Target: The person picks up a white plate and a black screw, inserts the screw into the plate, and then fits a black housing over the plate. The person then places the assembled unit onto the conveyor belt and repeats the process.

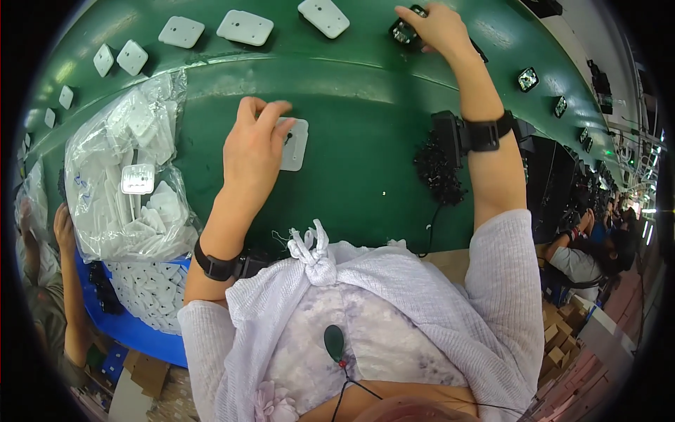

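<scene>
Left hand [254,144] flat on white plate [295,144] — right hand [437,28] outstretched, gripping black part [404,33].

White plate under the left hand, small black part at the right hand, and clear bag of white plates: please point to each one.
White plate [295,144], head view, bare right half.
Black part [402,33], head view, left edge.
Clear bag [119,211], head view, middle of its front.

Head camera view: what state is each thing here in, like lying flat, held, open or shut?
White plate: flat on the green belt, left hand pressing on it.
Black square part: on the belt, right hand gripping it.
Three white plates: lying flat, untouched.
Clear bag of white parts: open, full.
Blue bin: holds more white parts.
</scene>
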Demonstrator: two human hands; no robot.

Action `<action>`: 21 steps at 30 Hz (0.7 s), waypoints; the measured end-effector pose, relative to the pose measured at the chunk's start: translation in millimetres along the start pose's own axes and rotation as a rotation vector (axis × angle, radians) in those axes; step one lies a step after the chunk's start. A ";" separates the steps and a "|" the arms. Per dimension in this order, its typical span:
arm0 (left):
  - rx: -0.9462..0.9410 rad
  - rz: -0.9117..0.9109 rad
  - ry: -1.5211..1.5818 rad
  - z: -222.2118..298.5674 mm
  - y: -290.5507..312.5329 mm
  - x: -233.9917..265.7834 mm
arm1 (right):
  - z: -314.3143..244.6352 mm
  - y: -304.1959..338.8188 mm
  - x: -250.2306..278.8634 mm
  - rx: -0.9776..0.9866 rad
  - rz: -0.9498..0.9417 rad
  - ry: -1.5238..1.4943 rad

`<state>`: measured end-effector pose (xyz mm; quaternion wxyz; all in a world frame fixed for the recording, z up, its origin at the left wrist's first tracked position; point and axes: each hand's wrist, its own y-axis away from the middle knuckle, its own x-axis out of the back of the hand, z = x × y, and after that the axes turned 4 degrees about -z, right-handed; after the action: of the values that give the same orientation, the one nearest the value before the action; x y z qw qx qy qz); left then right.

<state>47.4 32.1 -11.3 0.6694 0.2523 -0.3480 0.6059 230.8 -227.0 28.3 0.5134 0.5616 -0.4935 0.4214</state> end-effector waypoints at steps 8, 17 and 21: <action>-0.195 0.026 -0.148 1.0 42.1 -4.2 | -7.8 125.4 -40.6 0.524 0.011 -0.714; -0.255 0.076 0.067 -8.5 40.4 -10.9 | -30.9 172.0 -46.5 0.613 0.109 -0.579; -0.229 0.093 0.216 -11.2 45.6 -9.3 | -54.2 182.4 -56.9 0.757 0.119 -0.521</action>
<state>3.9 41.0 -29.3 0.6985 0.0913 -0.3522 0.6162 43.6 -163.7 8.2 0.1061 0.7674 -0.4488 0.4455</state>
